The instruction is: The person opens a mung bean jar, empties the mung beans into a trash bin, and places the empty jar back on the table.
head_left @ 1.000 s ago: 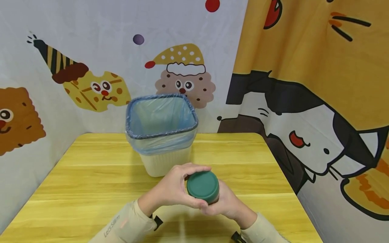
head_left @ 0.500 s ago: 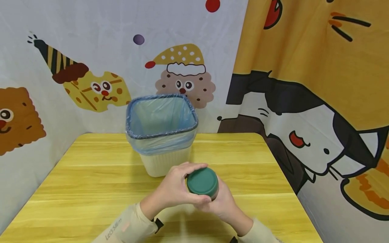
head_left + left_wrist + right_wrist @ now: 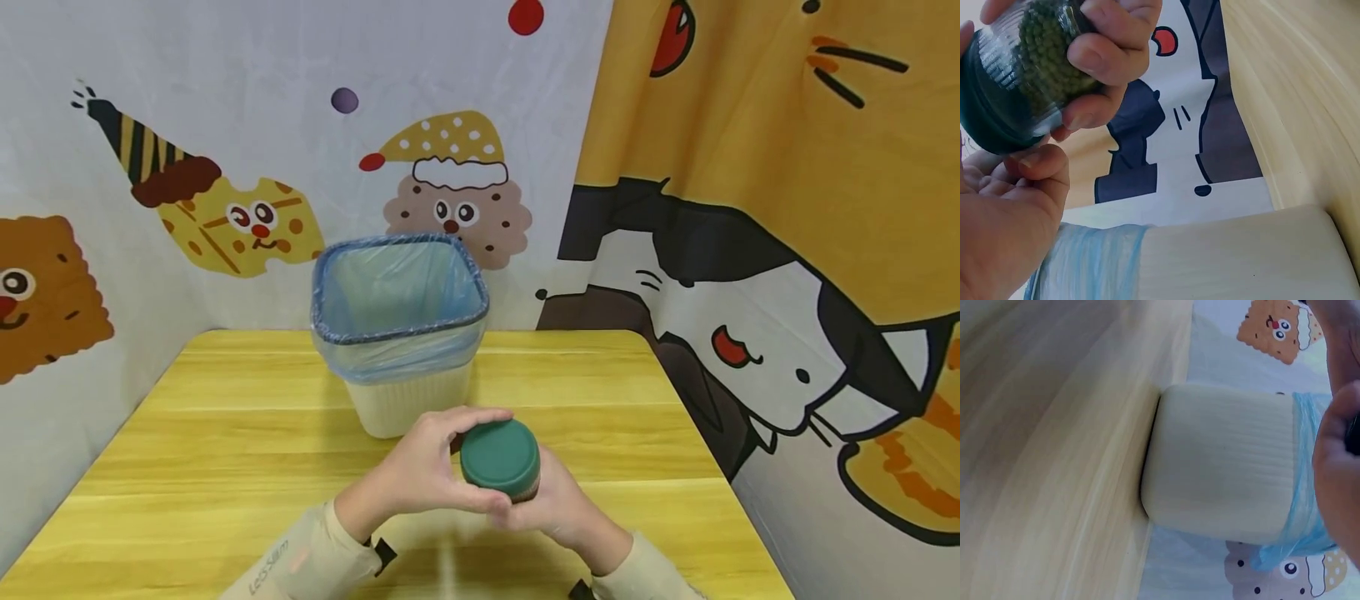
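A clear jar (image 3: 1007, 53) with small round green pieces inside, possibly beans, is held in both hands above the table. Its dark green lid (image 3: 499, 455) faces up towards the head camera. My left hand (image 3: 420, 471) holds the lid, thumb along the near side and fingers around the far side. Lower down, my right hand (image 3: 561, 507) grips the jar's body; in the left wrist view its curled fingers (image 3: 1102, 57) wrap the glass. The lid sits on the jar, and the jar's base is hidden from the head view.
A cream bin (image 3: 412, 400) lined with a blue plastic bag (image 3: 405, 362) stands upright on the wood-patterned table (image 3: 225, 467), just beyond my hands. Behind the table hang a cartoon-printed cloth (image 3: 262, 67) and, on the right, an orange patterned curtain (image 3: 750, 125).
The hands and jar shift slightly, up and then back down in the head view. My right wrist turns a little and returns. Both hands keep their hold; the bin stays put.
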Demonstrator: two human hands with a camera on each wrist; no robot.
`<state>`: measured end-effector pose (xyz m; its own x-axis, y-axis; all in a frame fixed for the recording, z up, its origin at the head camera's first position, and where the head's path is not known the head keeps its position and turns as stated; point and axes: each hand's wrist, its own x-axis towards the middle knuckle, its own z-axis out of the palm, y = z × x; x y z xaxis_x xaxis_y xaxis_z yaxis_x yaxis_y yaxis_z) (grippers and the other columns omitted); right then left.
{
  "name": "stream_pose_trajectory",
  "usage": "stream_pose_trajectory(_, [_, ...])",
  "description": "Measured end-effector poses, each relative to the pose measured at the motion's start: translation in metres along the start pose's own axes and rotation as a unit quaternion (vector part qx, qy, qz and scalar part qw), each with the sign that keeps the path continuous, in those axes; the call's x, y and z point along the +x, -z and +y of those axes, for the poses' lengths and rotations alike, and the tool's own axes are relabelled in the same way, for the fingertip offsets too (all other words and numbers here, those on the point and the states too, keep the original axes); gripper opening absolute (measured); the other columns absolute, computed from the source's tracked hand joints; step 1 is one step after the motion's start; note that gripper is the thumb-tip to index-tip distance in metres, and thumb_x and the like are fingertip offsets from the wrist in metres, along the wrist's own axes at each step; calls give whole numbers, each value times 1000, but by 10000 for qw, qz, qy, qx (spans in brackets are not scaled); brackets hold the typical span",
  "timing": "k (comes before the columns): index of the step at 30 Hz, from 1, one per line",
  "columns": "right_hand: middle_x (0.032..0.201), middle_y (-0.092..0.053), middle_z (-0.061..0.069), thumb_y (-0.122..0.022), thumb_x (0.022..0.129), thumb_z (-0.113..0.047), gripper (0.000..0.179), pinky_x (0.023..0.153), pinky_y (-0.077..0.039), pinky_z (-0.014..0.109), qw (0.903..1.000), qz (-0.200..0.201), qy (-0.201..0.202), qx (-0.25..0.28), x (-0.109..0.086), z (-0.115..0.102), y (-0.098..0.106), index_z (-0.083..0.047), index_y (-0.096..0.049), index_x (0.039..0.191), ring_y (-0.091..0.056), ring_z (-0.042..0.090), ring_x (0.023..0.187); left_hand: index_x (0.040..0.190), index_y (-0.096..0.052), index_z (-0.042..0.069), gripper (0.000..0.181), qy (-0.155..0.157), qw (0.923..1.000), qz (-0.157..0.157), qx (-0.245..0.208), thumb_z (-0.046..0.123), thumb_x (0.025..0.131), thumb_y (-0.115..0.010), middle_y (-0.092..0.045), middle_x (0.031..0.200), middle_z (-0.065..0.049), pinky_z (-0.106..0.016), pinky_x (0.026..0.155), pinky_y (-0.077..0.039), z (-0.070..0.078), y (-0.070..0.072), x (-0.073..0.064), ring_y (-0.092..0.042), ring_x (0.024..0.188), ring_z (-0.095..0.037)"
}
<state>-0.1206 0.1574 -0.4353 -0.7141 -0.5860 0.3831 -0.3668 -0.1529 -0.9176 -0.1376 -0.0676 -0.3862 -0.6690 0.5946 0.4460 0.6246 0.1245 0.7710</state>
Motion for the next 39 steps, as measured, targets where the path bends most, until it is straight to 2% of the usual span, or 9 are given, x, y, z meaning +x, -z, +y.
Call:
stream_pose_trajectory(5, [134,-68,7,-83,88,-3,73,101,-60,35,9901,951,-256,-1003,1,1,-6,-16,-49,152,-69,15,118,149,-62,11,81,277,9984,418,266,32,79,-97,-73,138,-7,-27,88,-64,-1,-4,2,-74,112,-12])
stream_pose_trajectory(8, [137,-67,12,-84,87,-3,74,102,-59,35,9881,1099,-392,-1005,2,2,-6,-16,-50,152,-68,17,121,149,-61,9,82,303,9977,475,372,34,79,-97,-71,141,-9,-27,89,-63,-3,-5,2,-74,114,-15])
stream_pose_trajectory(13, [133,-68,11,-82,87,0,72,100,-60,35,9929,922,-470,-585,1,4,-5,-11,-51,150,-69,17,117,152,-59,11,83,247,9992,230,220,36,82,-95,-69,142,-7,-27,90,-63,-6,-1,0,-71,115,-12])
stream_pose_trajectory(18, [132,-69,6,-79,88,1,70,97,-60,34,9964,627,-571,67,0,5,-3,-5,-49,151,-70,15,114,155,-55,16,78,281,9994,-87,-204,35,89,-90,-69,141,-4,-23,77,-60,-9,6,-1,-67,96,-4])
stream_pose_trajectory(21, [129,-71,2,-75,92,0,65,92,-61,32,9958,273,-633,603,0,4,0,-4,-48,151,-71,12,109,156,-54,16,74,344,9980,-258,-473,26,91,-87,-69,139,-5,-21,67,-53,-9,9,-2,-59,83,-3])
stream_pose_trajectory(25, [131,-71,0,-69,97,-2,60,94,-62,31,9905,-352,-570,1201,-2,2,5,-3,-45,152,-72,11,109,157,-53,17,73,436,9960,-390,-682,19,90,-84,-71,136,-5,-20,64,-50,-8,12,-4,-57,80,-3])
stream_pose_trajectory(31, [141,-66,0,-65,101,-5,60,106,-57,33,9860,-939,-498,1286,-4,0,15,-4,-42,156,-68,12,123,155,-56,19,72,532,9948,-379,-780,20,89,-85,-73,132,-3,-21,64,-51,-7,14,-6,-59,82,-4])
stream_pose_trajectory(35, [142,-66,-1,-70,98,-6,64,106,-56,28,9862,-879,-801,1149,-4,-3,19,-1,-43,155,-67,11,126,154,-57,17,72,546,9943,-386,-831,19,88,-86,-73,131,-3,-24,63,-53,-8,14,-7,-61,84,-4])
stream_pose_trajectory(39, [140,-67,4,-74,97,-3,67,99,-60,28,9893,-610,-1000,867,-2,-3,17,1,-42,156,-70,12,120,154,-56,10,73,563,9935,-324,-930,17,88,-85,-72,136,-10,-26,77,-62,-9,13,-6,-70,98,-5])
